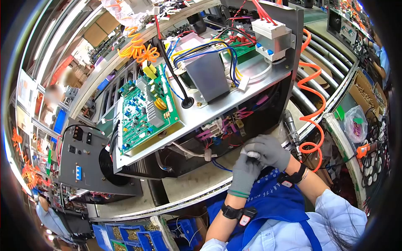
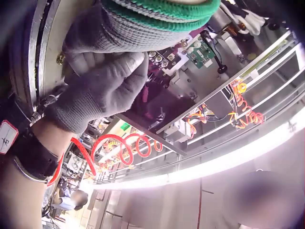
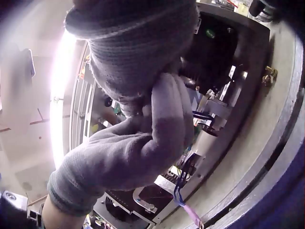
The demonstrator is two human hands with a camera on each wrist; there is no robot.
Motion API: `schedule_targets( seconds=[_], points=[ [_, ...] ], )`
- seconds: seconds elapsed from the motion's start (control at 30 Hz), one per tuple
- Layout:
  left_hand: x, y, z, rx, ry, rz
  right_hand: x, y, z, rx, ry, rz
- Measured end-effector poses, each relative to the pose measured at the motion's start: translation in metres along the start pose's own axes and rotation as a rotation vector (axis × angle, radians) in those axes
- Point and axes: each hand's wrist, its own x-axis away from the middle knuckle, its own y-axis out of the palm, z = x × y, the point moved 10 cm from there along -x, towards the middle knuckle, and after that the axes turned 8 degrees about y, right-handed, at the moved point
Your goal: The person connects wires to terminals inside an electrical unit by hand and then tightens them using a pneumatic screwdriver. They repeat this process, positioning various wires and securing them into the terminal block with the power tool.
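Gloved left hand (image 1: 245, 175) and right hand (image 1: 270, 152) meet at lower centre of the frame, fingers bent and fingertips together; whether anything small is pinched between them cannot be told. Just beyond lies the chassis (image 1: 194, 113), filling the centre, its lower compartment exposed with a purple-sleeved wire bundle (image 1: 226, 127). A power screwdriver (image 1: 290, 125) stands to the right of the hands, apart from them. On the deck: green circuit board (image 1: 136, 125), grey-cased block (image 1: 207, 77) and, at upper right, white circuit breaker (image 1: 268, 29). Farther off, at left, sits a second cabinet (image 1: 83, 154).

Assessment: assembly appears well advanced, major components placed and much wiring run. Apparently outstanding: dressing the blue leads (image 1: 222, 166) and fitting covers.
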Motion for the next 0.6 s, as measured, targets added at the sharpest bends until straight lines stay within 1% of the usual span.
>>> schedule_targets(
  seconds=[0.07, 0.1, 0.13, 0.17, 0.2, 0.23, 0.27, 0.3, 0.33, 0.37, 0.4, 0.43, 0.47, 0.5, 0.53, 0.57, 0.6],
  points=[
    [0.001, -0.002, 0.003, -0.014, 0.027, 0.004, -0.001, 0.008, 0.007, -0.034, 0.064, -0.079],
    [0.002, -0.005, 0.006, -0.030, 0.049, 0.007, -0.002, 0.009, 0.007, -0.041, 0.060, -0.083],
    [0.004, -0.008, 0.008, -0.027, 0.056, 0.015, -0.002, 0.016, 0.013, -0.078, 0.107, -0.146],
    [0.006, -0.008, 0.013, -0.083, 0.090, -0.012, -0.002, 0.024, 0.017, -0.113, 0.152, -0.208],
    [0.007, -0.008, 0.018, -0.140, 0.124, -0.040, -0.003, 0.027, 0.016, -0.119, 0.147, -0.210],
    [0.007, -0.011, 0.020, -0.139, 0.129, -0.035, -0.003, 0.027, 0.019, -0.196, 0.177, -0.189],
    [0.005, -0.014, 0.025, -0.254, 0.156, -0.052, -0.003, 0.027, 0.021, -0.272, 0.208, -0.167],
    [0.005, -0.014, 0.030, -0.370, 0.182, -0.070, -0.002, 0.031, 0.019, -0.274, 0.205, -0.169],
    [0.016, -0.005, 0.036, -0.369, 0.184, -0.068, 0.004, 0.037, 0.035, -0.576, 0.424, -0.135],
    [0.032, 0.005, 0.048, -0.505, 0.241, -0.040, 0.012, 0.047, 0.050, -0.877, 0.643, -0.096],
    [0.043, 0.012, 0.059, -0.642, 0.299, -0.011, 0.010, 0.049, 0.048, -0.880, 0.640, -0.099],
    [0.044, 0.004, 0.058, -0.643, 0.302, -0.007, 0.010, 0.046, 0.052, -0.860, 0.684, -0.035],
    [0.049, -0.002, 0.063, -0.858, 0.417, -0.039, 0.011, 0.043, 0.056, -0.840, 0.728, 0.029],
    [0.056, -0.002, 0.067, -1.076, 0.530, -0.074, 0.017, 0.049, 0.061, -0.949, 0.865, -0.011],
    [0.058, -0.009, 0.064, -1.080, 0.528, -0.071, 0.015, 0.049, 0.061, -0.954, 0.866, -0.011],
    [0.075, 0.007, 0.078, -1.410, 0.864, -0.069, 0.014, 0.047, 0.063, -1.059, 0.876, 0.047],
    [0.097, 0.027, 0.080, -1.729, 1.208, -0.069, 0.013, 0.046, 0.064, -1.163, 0.888, 0.106]
  ],
)
